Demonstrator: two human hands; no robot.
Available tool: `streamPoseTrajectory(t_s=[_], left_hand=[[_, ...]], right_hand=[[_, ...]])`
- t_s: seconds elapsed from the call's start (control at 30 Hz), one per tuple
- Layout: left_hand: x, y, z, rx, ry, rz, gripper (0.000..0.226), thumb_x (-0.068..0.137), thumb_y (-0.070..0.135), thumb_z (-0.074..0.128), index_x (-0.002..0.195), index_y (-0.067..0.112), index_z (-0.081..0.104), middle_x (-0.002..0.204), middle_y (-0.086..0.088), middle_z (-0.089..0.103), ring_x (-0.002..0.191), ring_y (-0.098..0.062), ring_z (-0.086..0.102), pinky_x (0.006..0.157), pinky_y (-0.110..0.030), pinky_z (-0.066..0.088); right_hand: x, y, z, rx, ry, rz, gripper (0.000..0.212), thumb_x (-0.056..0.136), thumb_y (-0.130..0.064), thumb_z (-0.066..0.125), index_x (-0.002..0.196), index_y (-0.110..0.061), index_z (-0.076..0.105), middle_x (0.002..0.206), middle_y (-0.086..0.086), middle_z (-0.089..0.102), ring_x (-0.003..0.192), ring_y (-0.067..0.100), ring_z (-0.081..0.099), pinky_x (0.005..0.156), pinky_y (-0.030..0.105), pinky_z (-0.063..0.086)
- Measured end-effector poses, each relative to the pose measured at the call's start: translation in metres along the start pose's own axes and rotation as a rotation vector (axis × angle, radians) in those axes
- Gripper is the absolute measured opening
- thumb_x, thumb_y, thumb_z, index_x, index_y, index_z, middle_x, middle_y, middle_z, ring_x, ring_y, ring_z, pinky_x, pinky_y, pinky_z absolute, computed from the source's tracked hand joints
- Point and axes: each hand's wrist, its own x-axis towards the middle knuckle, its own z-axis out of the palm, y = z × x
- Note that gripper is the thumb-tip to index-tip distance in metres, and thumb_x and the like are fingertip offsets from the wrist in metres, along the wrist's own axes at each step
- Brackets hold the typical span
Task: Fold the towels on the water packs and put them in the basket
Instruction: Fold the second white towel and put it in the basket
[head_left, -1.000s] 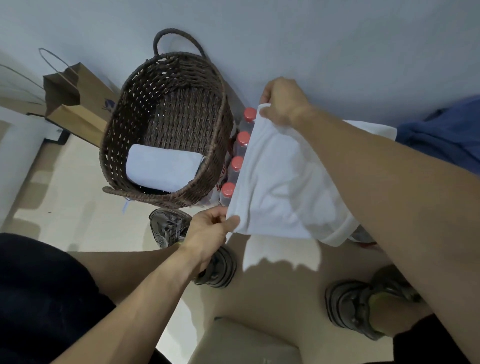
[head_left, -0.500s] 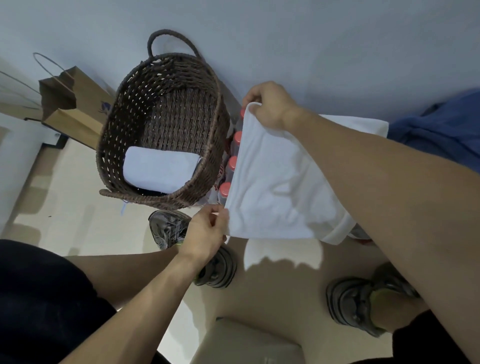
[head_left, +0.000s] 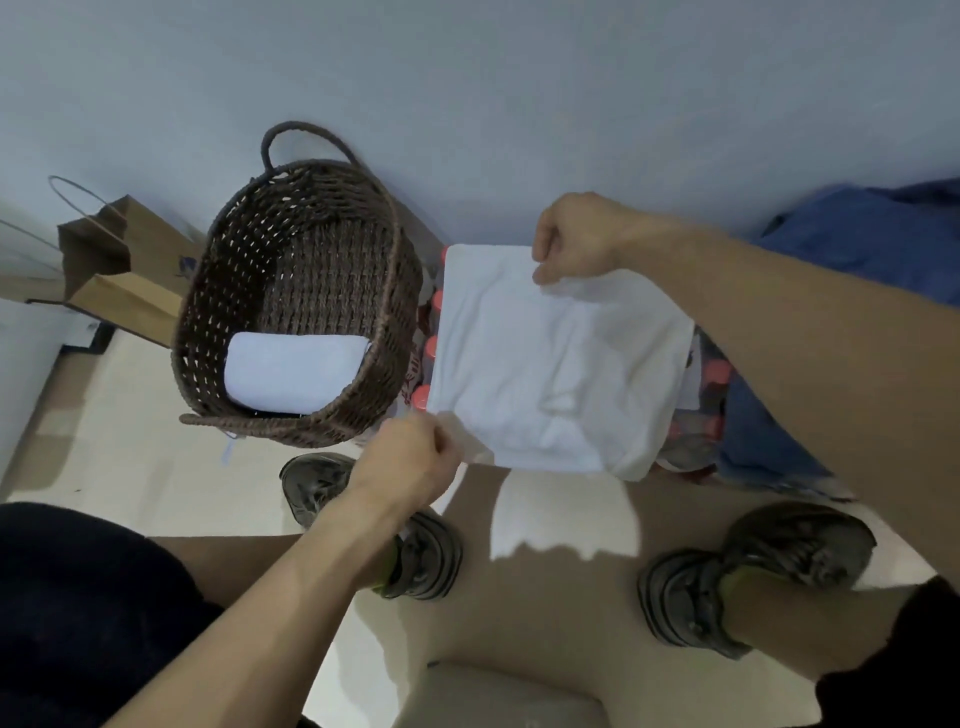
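Note:
A white towel (head_left: 550, 364) lies spread over the water packs (head_left: 701, 415), whose red bottle caps (head_left: 422, 396) peek out along its left edge. My right hand (head_left: 576, 239) pinches the towel's top layer at the far edge, near the wall. My left hand (head_left: 410, 457) pinches the near left corner, its fingers curled over the cloth. To the left stands the dark woven basket (head_left: 395, 291) with one folded white towel (head_left: 293, 374) lying in its bottom.
A brown paper bag (head_left: 119, 280) stands left of the basket by the wall. Blue cloth (head_left: 857, 228) lies at the right beside the water packs. My two shoes (head_left: 410, 551) (head_left: 753, 566) rest on the pale floor in front.
My right hand has carried the towel's far edge to the right, away from the basket, laying a fold. My left hand has shifted right along the near edge. More red caps are covered.

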Motion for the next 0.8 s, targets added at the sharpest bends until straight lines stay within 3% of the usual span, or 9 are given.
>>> streamPoseTrajectory(t_s=[0.07, 0.13, 0.27, 0.37, 0.47, 0.53, 0.67, 0.73, 0.8], left_hand=[[0.005, 0.036, -0.007, -0.164, 0.189, 0.172, 0.016, 0.090, 0.028, 0.058, 0.085, 0.014, 0.064, 0.079, -0.003, 0.070, 0.076, -0.024, 0.067, 0.064, -0.030, 0.049], [0.027, 0.068, -0.014, -0.142, 0.280, 0.375, 0.017, 0.091, 0.024, 0.057, 0.102, 0.012, 0.064, 0.097, -0.006, 0.068, 0.090, -0.025, 0.063, 0.077, -0.035, 0.050], [0.080, 0.105, -0.028, 0.332, 0.068, 0.541, 0.045, 0.092, 0.024, 0.055, 0.137, 0.017, 0.046, 0.132, -0.011, 0.047, 0.119, -0.032, 0.044, 0.100, -0.044, 0.040], [0.102, 0.114, -0.042, 0.765, -0.166, 0.599, 0.053, 0.094, 0.032, 0.055, 0.143, 0.028, 0.036, 0.137, -0.007, 0.035, 0.124, -0.030, 0.040, 0.102, -0.046, 0.041], [0.115, 0.136, -0.060, 0.894, -0.324, 0.573, 0.052, 0.094, 0.038, 0.054, 0.141, 0.027, 0.036, 0.135, -0.005, 0.040, 0.118, -0.028, 0.051, 0.098, -0.040, 0.044], [0.123, 0.156, -0.063, 0.868, -0.274, 0.632, 0.052, 0.095, 0.040, 0.054, 0.141, 0.023, 0.038, 0.133, -0.006, 0.046, 0.115, -0.027, 0.053, 0.090, -0.031, 0.042], [0.133, 0.184, -0.035, 0.540, -0.115, 0.861, 0.059, 0.091, 0.037, 0.062, 0.142, 0.019, 0.039, 0.134, -0.010, 0.042, 0.120, -0.031, 0.049, 0.097, -0.034, 0.041], [0.137, 0.192, -0.018, 0.545, -0.143, 0.870, 0.072, 0.088, 0.043, 0.065, 0.148, 0.023, 0.031, 0.140, -0.011, 0.036, 0.124, -0.034, 0.043, 0.104, -0.040, 0.038], [0.142, 0.198, -0.005, 0.627, -0.158, 0.856, 0.080, 0.086, 0.049, 0.065, 0.152, 0.026, 0.024, 0.144, -0.011, 0.031, 0.126, -0.035, 0.035, 0.105, -0.045, 0.038]], right_hand=[[-0.024, 0.013, -0.008, -0.118, -0.153, 0.117, 0.031, 0.075, -0.036, 0.082, 0.089, -0.012, 0.070, 0.087, 0.003, 0.073, 0.085, 0.026, 0.070, 0.080, 0.035, 0.058], [-0.050, 0.025, -0.015, -0.185, -0.293, 0.193, 0.038, 0.079, -0.039, 0.079, 0.094, -0.005, 0.071, 0.084, 0.009, 0.074, 0.078, 0.028, 0.070, 0.076, 0.036, 0.060], [-0.108, 0.054, -0.026, -0.386, -0.384, 0.174, 0.035, 0.083, -0.042, 0.071, 0.087, -0.007, 0.074, 0.079, 0.008, 0.075, 0.068, 0.024, 0.066, 0.067, 0.031, 0.056], [-0.153, 0.080, -0.018, -0.194, -0.386, 0.194, 0.022, 0.083, -0.039, 0.069, 0.082, -0.017, 0.070, 0.072, 0.000, 0.074, 0.066, 0.014, 0.068, 0.060, 0.026, 0.055], [-0.185, 0.092, 0.023, 0.258, -0.308, 0.348, 0.019, 0.087, -0.032, 0.072, 0.084, -0.013, 0.070, 0.073, 0.003, 0.075, 0.066, 0.015, 0.071, 0.056, 0.024, 0.057], [-0.193, 0.093, 0.050, 0.388, -0.186, 0.439, 0.032, 0.083, -0.043, 0.075, 0.079, -0.011, 0.072, 0.068, 0.003, 0.074, 0.059, 0.016, 0.070, 0.053, 0.025, 0.057], [-0.191, 0.089, 0.079, 0.287, -0.035, 0.413, 0.056, 0.061, -0.063, 0.082, 0.076, -0.011, 0.070, 0.066, 0.004, 0.070, 0.056, 0.011, 0.064, 0.049, 0.025, 0.051], [-0.188, 0.087, 0.085, 0.265, 0.011, 0.390, 0.051, 0.055, -0.061, 0.083, 0.076, -0.018, 0.065, 0.069, -0.002, 0.067, 0.059, 0.011, 0.062, 0.056, 0.032, 0.053], [-0.185, 0.084, 0.090, 0.277, 0.017, 0.322, 0.032, 0.061, -0.044, 0.082, 0.072, -0.021, 0.063, 0.069, -0.008, 0.066, 0.063, 0.007, 0.062, 0.062, 0.036, 0.058]])
